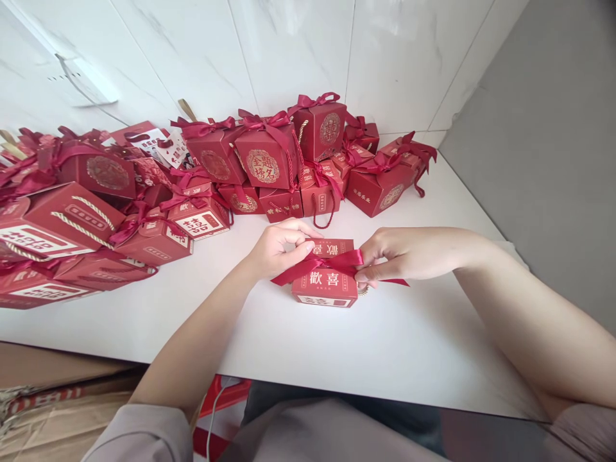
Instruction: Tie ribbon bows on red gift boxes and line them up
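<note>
A small red gift box (325,282) with gold lettering stands on the white table (385,346) in front of me. A dark red ribbon (332,264) lies across its top. My left hand (276,247) pinches the ribbon at the box's left side, with a loose end trailing down to the left. My right hand (399,253) pinches the ribbon at the box's right side, and another end pokes out beneath it. Both hands are closed on the ribbon.
Many red gift boxes with ribbon bows are piled along the back wall (269,160) and at the left (72,218). Cardboard cartons (52,398) sit below the table's front edge. A grey wall (553,128) borders the table on the right.
</note>
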The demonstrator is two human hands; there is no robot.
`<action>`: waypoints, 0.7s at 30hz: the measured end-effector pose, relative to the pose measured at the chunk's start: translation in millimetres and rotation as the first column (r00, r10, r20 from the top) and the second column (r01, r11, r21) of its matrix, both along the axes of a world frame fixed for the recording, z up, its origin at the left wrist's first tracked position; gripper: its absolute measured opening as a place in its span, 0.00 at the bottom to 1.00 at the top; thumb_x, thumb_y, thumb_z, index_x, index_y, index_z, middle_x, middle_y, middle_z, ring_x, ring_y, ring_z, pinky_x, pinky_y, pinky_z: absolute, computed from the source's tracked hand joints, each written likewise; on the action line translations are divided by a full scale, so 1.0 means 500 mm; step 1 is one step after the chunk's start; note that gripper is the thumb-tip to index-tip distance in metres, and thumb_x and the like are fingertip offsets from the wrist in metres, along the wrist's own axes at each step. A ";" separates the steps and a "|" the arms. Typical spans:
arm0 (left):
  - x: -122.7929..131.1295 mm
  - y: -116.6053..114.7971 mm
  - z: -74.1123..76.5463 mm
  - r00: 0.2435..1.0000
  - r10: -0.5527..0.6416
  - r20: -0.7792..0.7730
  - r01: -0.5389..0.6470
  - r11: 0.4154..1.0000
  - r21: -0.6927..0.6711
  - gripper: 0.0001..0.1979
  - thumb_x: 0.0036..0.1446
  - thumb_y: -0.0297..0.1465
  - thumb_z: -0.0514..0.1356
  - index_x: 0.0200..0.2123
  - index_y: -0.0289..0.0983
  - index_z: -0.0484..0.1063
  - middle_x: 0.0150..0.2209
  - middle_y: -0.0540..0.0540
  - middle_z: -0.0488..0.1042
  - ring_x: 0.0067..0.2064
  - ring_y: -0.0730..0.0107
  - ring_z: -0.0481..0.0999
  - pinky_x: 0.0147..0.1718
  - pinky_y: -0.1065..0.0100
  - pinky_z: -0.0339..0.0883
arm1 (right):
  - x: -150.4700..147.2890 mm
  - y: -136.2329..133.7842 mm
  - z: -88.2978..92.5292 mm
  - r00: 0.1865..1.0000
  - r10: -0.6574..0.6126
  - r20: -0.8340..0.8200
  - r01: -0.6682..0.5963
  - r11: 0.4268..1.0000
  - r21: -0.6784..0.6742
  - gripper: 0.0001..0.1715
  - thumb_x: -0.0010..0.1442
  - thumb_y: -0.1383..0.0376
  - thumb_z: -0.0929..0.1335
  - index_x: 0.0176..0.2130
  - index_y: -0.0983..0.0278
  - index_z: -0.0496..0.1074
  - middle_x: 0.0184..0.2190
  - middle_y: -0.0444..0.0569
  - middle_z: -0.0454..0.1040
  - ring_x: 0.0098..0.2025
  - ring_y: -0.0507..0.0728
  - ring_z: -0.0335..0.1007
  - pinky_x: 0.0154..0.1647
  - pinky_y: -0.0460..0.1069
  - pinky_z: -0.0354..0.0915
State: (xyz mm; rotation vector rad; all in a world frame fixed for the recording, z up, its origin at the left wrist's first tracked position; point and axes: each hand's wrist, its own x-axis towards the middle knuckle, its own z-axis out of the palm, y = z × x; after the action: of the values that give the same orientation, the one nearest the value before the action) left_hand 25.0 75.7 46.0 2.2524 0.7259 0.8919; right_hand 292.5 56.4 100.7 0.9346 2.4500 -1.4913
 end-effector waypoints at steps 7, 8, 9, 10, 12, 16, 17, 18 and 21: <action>0.000 0.002 0.002 1.000 0.005 0.001 -0.005 0.993 -0.114 0.18 0.64 0.32 0.57 0.20 0.35 0.67 0.43 0.42 0.79 0.43 0.66 0.78 0.47 0.62 0.70 | 0.000 0.002 0.005 1.000 0.011 -0.016 -0.011 1.000 -0.004 0.12 0.62 0.61 0.64 0.32 0.63 0.74 0.27 0.44 0.69 0.26 0.51 0.57 0.26 0.47 0.54; 0.000 0.002 0.003 1.000 0.000 0.002 0.001 0.991 -0.134 0.19 0.65 0.33 0.56 0.21 0.35 0.67 0.43 0.42 0.79 0.43 0.66 0.77 0.47 0.62 0.70 | 0.001 0.003 0.006 1.000 0.009 -0.017 -0.009 1.000 0.003 0.12 0.62 0.61 0.64 0.32 0.63 0.74 0.27 0.44 0.70 0.25 0.51 0.57 0.26 0.47 0.54; 0.000 0.002 0.004 1.000 -0.005 0.001 0.005 0.989 -0.151 0.19 0.65 0.34 0.56 0.21 0.36 0.66 0.43 0.42 0.78 0.44 0.66 0.77 0.47 0.61 0.70 | 0.003 0.003 0.006 1.000 0.007 -0.019 -0.006 1.000 0.011 0.13 0.62 0.61 0.63 0.32 0.63 0.74 0.27 0.44 0.70 0.25 0.52 0.57 0.26 0.47 0.54; 0.000 0.001 0.006 1.000 -0.010 -0.004 0.009 0.987 -0.161 0.18 0.65 0.35 0.56 0.21 0.36 0.66 0.43 0.41 0.78 0.44 0.65 0.77 0.48 0.60 0.69 | 0.004 0.003 0.006 1.000 0.006 -0.020 -0.006 1.000 0.017 0.13 0.62 0.61 0.63 0.31 0.63 0.74 0.27 0.44 0.71 0.25 0.52 0.57 0.26 0.47 0.54; 0.000 -0.002 0.010 0.999 -0.026 -0.037 0.020 0.985 -0.173 0.17 0.61 0.36 0.60 0.22 0.36 0.64 0.44 0.41 0.77 0.45 0.63 0.76 0.49 0.58 0.69 | 0.007 0.004 0.005 1.000 0.008 -0.012 -0.008 1.000 0.021 0.13 0.62 0.60 0.64 0.32 0.62 0.74 0.28 0.45 0.72 0.25 0.52 0.58 0.27 0.47 0.55; -0.002 -0.010 0.021 0.991 -0.084 -0.102 0.063 0.980 -0.191 0.19 0.52 0.35 0.68 0.23 0.37 0.59 0.49 0.40 0.75 0.47 0.60 0.75 0.49 0.57 0.68 | 0.010 0.005 0.005 1.000 0.016 0.011 -0.016 1.000 0.014 0.15 0.62 0.57 0.65 0.31 0.63 0.75 0.29 0.46 0.74 0.27 0.53 0.62 0.28 0.47 0.57; -0.002 -0.010 0.023 0.991 -0.090 -0.104 0.069 0.978 -0.196 0.19 0.52 0.35 0.68 0.24 0.37 0.59 0.50 0.39 0.75 0.48 0.59 0.75 0.49 0.56 0.68 | 0.011 0.004 0.007 1.000 0.018 0.012 -0.018 1.000 0.010 0.16 0.62 0.55 0.66 0.31 0.63 0.75 0.29 0.46 0.74 0.28 0.53 0.64 0.29 0.47 0.57; -0.003 -0.010 0.024 0.991 -0.093 -0.101 0.071 0.978 -0.198 0.19 0.51 0.35 0.69 0.24 0.37 0.59 0.51 0.39 0.75 0.49 0.59 0.75 0.50 0.56 0.67 | 0.013 0.004 0.009 1.000 0.019 0.014 -0.019 1.000 0.000 0.17 0.61 0.54 0.67 0.31 0.63 0.76 0.29 0.46 0.74 0.29 0.54 0.65 0.29 0.47 0.58; -0.004 -0.008 0.026 0.990 -0.100 -0.098 0.078 0.975 -0.209 0.20 0.48 0.35 0.71 0.24 0.37 0.60 0.52 0.38 0.74 0.51 0.57 0.74 0.53 0.54 0.66 | 0.018 0.006 0.017 1.000 -0.021 0.017 0.022 1.000 -0.012 0.20 0.59 0.49 0.69 0.31 0.62 0.75 0.27 0.45 0.73 0.29 0.54 0.66 0.30 0.48 0.58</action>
State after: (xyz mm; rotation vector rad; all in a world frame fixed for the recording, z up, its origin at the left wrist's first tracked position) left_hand 22.8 71.6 58.7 2.1428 0.7237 0.6264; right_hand 301.6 59.2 109.1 0.9701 2.4239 -1.4977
